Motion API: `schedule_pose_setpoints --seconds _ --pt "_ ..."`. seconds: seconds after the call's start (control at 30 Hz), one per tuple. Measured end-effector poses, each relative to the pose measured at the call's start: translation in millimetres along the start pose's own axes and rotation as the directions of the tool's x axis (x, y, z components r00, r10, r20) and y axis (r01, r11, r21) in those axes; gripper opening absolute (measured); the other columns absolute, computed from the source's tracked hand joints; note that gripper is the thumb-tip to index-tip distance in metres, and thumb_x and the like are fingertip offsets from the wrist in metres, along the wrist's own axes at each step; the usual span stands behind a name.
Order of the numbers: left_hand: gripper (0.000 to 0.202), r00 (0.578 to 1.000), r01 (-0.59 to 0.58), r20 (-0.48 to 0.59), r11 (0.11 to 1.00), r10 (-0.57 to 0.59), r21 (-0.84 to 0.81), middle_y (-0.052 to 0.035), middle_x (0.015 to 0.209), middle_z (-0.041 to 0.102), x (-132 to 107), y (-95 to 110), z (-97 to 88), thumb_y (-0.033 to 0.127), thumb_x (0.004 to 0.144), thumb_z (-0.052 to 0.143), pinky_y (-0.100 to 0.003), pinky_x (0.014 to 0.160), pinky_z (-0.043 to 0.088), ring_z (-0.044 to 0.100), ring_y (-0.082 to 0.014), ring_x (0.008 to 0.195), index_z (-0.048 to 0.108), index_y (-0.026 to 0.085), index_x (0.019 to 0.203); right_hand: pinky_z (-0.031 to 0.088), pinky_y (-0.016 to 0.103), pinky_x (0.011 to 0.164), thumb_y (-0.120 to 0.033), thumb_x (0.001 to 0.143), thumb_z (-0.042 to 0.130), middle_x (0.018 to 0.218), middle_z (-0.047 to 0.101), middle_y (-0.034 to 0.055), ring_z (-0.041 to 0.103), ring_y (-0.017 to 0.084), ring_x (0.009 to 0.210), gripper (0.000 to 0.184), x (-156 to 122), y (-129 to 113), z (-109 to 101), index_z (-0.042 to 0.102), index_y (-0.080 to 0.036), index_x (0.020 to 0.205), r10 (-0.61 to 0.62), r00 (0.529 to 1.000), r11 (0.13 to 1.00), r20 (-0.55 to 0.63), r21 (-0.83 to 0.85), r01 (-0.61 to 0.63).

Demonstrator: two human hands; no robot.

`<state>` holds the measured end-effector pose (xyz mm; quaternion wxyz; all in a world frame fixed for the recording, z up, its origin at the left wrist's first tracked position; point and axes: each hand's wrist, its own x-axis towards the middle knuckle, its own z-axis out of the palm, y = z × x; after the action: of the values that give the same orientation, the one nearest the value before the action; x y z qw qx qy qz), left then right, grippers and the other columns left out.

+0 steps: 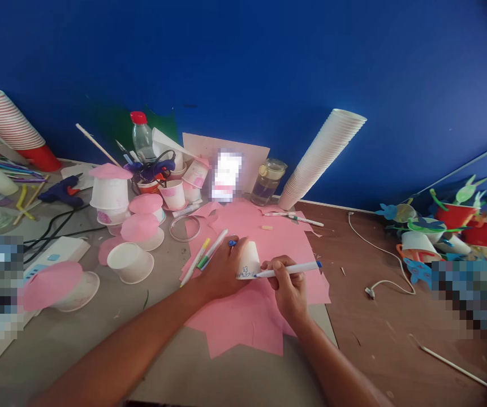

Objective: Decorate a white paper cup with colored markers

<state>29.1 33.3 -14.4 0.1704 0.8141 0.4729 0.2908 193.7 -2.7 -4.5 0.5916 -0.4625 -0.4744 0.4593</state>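
A small white paper cup (249, 254) with blue pen marks near its lower edge sits over pink paper (243, 316). My left hand (222, 268) is closed on the cup from the left, and a small blue cap (232, 243) shows by its fingers. Pinched in my right hand (289, 285) is a white marker pen (300, 268) with a blue end. Its tip meets the cup, or comes very close, at the lower right of the marks. Left of my left hand lie a green marker (211, 251) and a yellow-capped marker (196, 260).
Cups with pink paper tops (111, 186) and a power strip (52, 265) stand on the left. A tall leaning stack of white cups (323, 158) and a glass jar (268, 181) are at the back. Decorated cups (421, 246) and a white cable (389, 281) lie on the right.
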Motion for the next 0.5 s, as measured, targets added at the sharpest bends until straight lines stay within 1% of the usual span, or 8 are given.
schedule_pose_setpoints --seconds 0.13,0.2,0.3,0.37,0.43,0.5 --pt "0.063 1.0 -0.006 0.009 1.0 0.006 -0.008 -0.0178 0.119 0.051 -0.4 -1.0 0.9 0.038 0.077 0.065 -0.047 0.085 0.053 0.056 -0.0352 0.11 0.042 0.016 0.132 0.03 0.023 0.042 -0.051 0.088 0.059 0.054 0.047 -0.0043 0.035 0.008 0.045 0.038 -0.3 1.7 -1.2 0.055 -0.019 0.067 -0.001 1.0 0.999 0.013 -0.033 0.002" --pt "0.066 1.0 -0.003 0.014 1.0 0.003 -0.013 -0.0175 0.12 0.05 -0.6 -1.6 1.2 0.04 0.077 0.065 -0.048 0.086 0.053 0.055 -0.0349 0.111 0.041 0.017 0.133 0.031 0.023 0.043 -0.051 0.087 0.06 0.053 0.045 -0.005 0.036 0.008 0.044 0.038 0.7 1.2 -0.6 0.055 -0.02 0.067 0.003 1.0 1.0 0.001 -0.031 -0.003" --pt "0.069 1.0 -0.004 0.016 1.0 0.005 -0.021 -0.0175 0.122 0.049 -0.6 -1.8 1.3 0.042 0.076 0.067 -0.048 0.088 0.052 0.054 -0.0348 0.112 0.039 0.017 0.135 0.034 0.023 0.043 -0.051 0.085 0.061 0.049 0.04 -0.0073 0.035 0.008 0.043 0.038 3.0 -0.8 0.9 0.052 -0.021 0.066 0.023 0.998 0.999 -0.052 0.023 -0.022" --pt "0.068 1.0 -0.008 0.009 1.0 0.008 -0.022 -0.0171 0.122 0.049 -0.3 -1.6 1.2 0.042 0.076 0.067 -0.048 0.09 0.051 0.054 -0.035 0.113 0.041 0.017 0.133 0.035 0.023 0.043 -0.052 0.084 0.063 0.05 0.037 -0.008 0.036 0.008 0.043 0.038 4.2 -2.5 1.6 0.05 -0.021 0.065 0.044 0.997 0.997 -0.069 0.067 -0.039" --pt "0.064 1.0 -0.006 -0.001 1.0 0.005 -0.023 -0.0171 0.121 0.05 0.1 -1.3 1.0 0.041 0.077 0.066 -0.049 0.09 0.051 0.054 -0.0355 0.114 0.043 0.017 0.131 0.035 0.022 0.043 -0.053 0.082 0.065 0.051 0.039 -0.0071 0.037 0.008 0.044 0.039 4.4 -4.0 1.9 0.05 -0.021 0.064 0.054 0.997 0.995 -0.057 0.081 -0.049" --pt "0.06 1.0 -0.004 -0.006 1.0 0.004 -0.026 -0.0175 0.12 0.05 0.3 -1.0 0.7 0.039 0.077 0.065 -0.049 0.089 0.051 0.054 -0.036 0.113 0.045 0.017 0.129 0.034 0.021 0.042 -0.055 0.08 0.065 0.054 0.047 -0.0045 0.039 0.008 0.046 0.041 3.8 -5.1 1.9 0.051 -0.02 0.063 0.059 0.998 0.996 -0.038 0.067 -0.056"
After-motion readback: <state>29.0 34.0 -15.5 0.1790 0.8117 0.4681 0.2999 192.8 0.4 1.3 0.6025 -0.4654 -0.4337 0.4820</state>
